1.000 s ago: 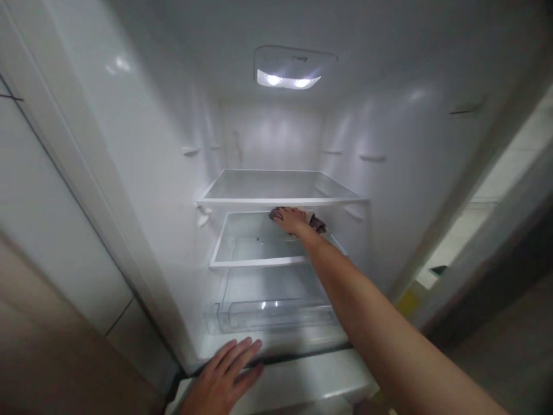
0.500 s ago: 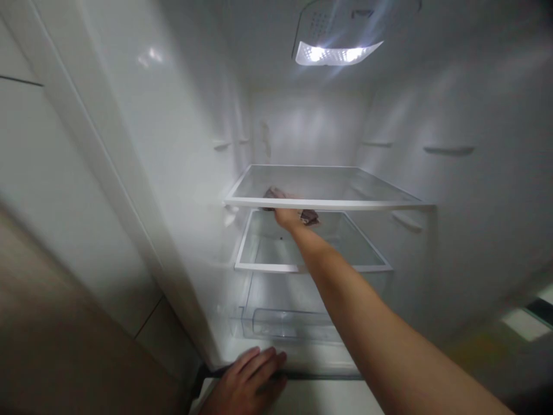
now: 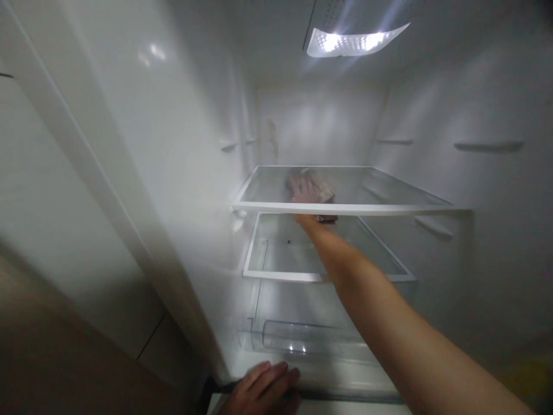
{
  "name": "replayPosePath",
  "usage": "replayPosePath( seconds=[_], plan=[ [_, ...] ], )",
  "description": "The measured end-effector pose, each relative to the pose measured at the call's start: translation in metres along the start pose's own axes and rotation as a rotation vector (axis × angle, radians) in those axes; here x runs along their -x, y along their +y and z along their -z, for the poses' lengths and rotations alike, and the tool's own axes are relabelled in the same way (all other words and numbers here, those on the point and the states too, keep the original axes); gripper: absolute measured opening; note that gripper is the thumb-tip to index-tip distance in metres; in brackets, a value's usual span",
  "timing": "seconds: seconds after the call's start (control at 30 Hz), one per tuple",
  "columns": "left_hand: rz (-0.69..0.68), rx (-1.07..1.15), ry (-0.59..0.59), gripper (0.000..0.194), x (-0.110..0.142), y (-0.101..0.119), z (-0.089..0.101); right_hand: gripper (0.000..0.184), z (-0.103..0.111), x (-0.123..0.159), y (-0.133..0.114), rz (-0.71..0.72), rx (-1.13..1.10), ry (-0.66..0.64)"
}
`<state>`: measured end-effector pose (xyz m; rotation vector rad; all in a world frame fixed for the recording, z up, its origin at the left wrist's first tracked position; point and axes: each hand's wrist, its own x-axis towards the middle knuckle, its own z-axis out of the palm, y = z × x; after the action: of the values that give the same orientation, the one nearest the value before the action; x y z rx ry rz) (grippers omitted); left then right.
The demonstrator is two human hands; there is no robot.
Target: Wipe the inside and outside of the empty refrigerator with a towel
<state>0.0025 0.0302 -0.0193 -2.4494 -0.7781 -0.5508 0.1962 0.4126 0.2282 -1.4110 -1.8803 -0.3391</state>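
I look into a white fridge interior. My right hand (image 3: 305,190) reaches deep between the two glass shelves and shows through the upper glass shelf (image 3: 389,207). It presses a dark reddish-brown cloth (image 3: 324,190) against the space under that shelf, fingers closed around the cloth. The lower glass shelf (image 3: 276,274) lies below my forearm. My left hand (image 3: 263,393) rests flat at the fridge's bottom front edge, fingers stretched out together, holding nothing.
A clear plastic drawer (image 3: 311,340) sits under the lower shelf. The interior lamp (image 3: 356,41) glows on the ceiling. The fridge's left wall (image 3: 173,144) and a white cabinet panel (image 3: 52,219) stand at left. Shelf rails (image 3: 488,146) jut from the right wall.
My view has moved closer and lower into the fridge. My right hand with the cloth has gone further back and up, behind the upper shelf's glass. My left hand stays on the bottom edge.
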Motion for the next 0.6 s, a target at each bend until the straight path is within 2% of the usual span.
replayPosePath(
  seconds=[0.07, 0.13, 0.2, 0.27, 0.33, 0.47, 0.53, 0.6],
  plan=[
    [-0.006, 0.002, -0.037, 0.043, 0.004, 0.002, -0.006, 0.065, -0.009, -0.003, -0.028, 0.259, -0.02, -0.127],
    [-0.011, -0.003, -0.071, 0.045, 0.007, 0.005, -0.011, 0.065, -0.014, -0.005, -0.046, 0.401, -0.035, -0.231],
    [0.007, -0.014, -0.059, 0.047, 0.008, 0.006, -0.014, 0.066, -0.01, -0.01, -0.048, 0.451, -0.032, -0.292],
    [0.015, -0.025, -0.031, 0.049, 0.006, 0.006, -0.013, 0.066, 0.001, -0.015, -0.034, 0.482, -0.016, -0.298],
    [0.027, -0.037, 0.022, 0.048, 0.002, 0.003, -0.009, 0.065, 0.017, -0.016, -0.004, 0.414, 0.024, -0.238],
    [0.036, -0.023, 0.079, 0.037, -0.007, -0.002, 0.002, 0.069, 0.048, 0.006, 0.064, 0.068, 0.115, -0.122],
    [0.01, -0.019, 0.036, 0.041, -0.009, -0.003, 0.008, 0.067, 0.059, 0.023, 0.086, -0.004, 0.095, -0.128],
    [-0.01, -0.027, 0.016, 0.053, -0.011, -0.004, 0.012, 0.057, 0.069, 0.037, 0.093, -0.036, 0.066, -0.143]
  ],
)
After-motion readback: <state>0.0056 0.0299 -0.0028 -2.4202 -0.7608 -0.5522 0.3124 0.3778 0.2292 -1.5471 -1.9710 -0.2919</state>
